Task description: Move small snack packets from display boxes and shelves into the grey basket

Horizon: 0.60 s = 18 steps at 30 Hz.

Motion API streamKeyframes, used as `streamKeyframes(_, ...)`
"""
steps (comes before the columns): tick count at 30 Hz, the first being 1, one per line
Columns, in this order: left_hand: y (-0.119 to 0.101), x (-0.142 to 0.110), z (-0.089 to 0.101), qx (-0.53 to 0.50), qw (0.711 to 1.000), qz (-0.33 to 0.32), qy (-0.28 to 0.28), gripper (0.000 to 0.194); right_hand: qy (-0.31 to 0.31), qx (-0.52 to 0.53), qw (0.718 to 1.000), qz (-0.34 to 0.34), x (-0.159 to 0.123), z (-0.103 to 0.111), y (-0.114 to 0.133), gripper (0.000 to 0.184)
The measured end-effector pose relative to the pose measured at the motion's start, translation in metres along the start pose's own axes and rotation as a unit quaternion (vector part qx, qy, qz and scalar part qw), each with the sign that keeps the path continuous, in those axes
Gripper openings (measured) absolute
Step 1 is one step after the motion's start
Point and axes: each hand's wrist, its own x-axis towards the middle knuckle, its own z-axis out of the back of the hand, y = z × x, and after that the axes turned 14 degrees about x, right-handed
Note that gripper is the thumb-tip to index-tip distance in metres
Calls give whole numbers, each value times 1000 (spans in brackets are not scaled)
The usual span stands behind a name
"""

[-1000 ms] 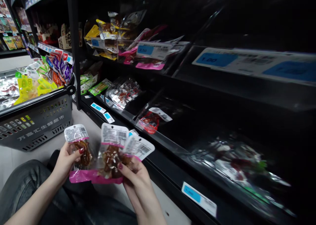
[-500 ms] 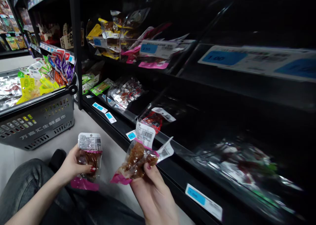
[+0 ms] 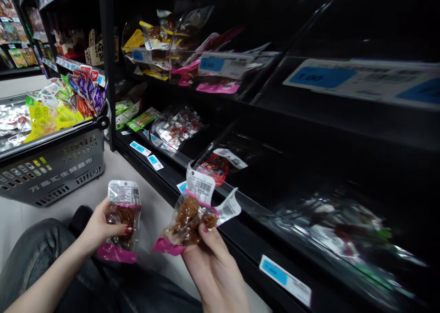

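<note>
My left hand point(image 3: 98, 228) is closed on a clear snack packet point(image 3: 124, 194) with a white printed header, a pink band and dark brown pieces inside. It is upright, thumb across its front. To the right, my right hand point(image 3: 216, 269) grips clear snack packets point(image 3: 187, 212) of the same look, holding glossy brown pieces. Two white headers stick up from this bundle, so it appears to be two packets, overlapping and tilted. Most of my right fingers are hidden behind them. Both hands are above my lap, in front of the black shelf point(image 3: 237, 237).
A grey shopping basket point(image 3: 68, 166) full of colourful packets stands at left on the floor. Yellow packets point(image 3: 134, 40) and pink-edged packets point(image 3: 218, 88) lie on the upper shelf. Below are silver packets point(image 3: 177, 127), a red packet point(image 3: 218, 166) and blurred packets point(image 3: 333, 230) behind clear dividers.
The shelf has shifted slightly right in the view. Both hands keep hold of their packets, which have moved only slightly up and left in the picture.
</note>
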Motion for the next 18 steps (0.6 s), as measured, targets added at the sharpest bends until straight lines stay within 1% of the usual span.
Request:
streamKeyframes(2,-1,-1,2,-86,996,20,15,48,-4,-4,1000,0,-1,-1,1,35)
streamKeyframes(3,-1,-2,4,-152,987,34,30,48,-6,-3,1000,1,-2,-2,2,35)
streamKeyframes(4,-2,-3,6,-227,972,45,49,50,-7,-1,1000,-2,-3,-3,3,35)
streamKeyframes(6,-4,-7,10,-365,925,49,93,53,-7,3,1000,-13,-5,-6,4,35)
streamKeyframes(8,-6,-12,12,-467,872,17,145,51,-19,10,999,-24,-8,-11,6,34)
streamKeyframes(9,-8,-14,13,-501,848,2,176,46,-29,13,999,-27,-9,-14,6,34)
streamKeyframes(12,-7,-14,15,-558,781,-11,281,33,-63,28,997,-28,-10,-21,7,38)
streamKeyframes(14,-4,-13,16,-573,749,-5,333,30,-80,35,996,-33,-10,-24,6,43)
streamKeyframes(16,1,-10,19,-576,732,-8,364,28,-94,39,994,-39,-10,-26,6,46)
streamKeyframes(17,3,-9,20,-573,731,-14,370,29,-97,40,994,-41,-10,-26,5,47)
streamKeyframes(18,5,-8,22,-564,738,-23,370,32,-99,41,993,-43,-10,-26,5,48)
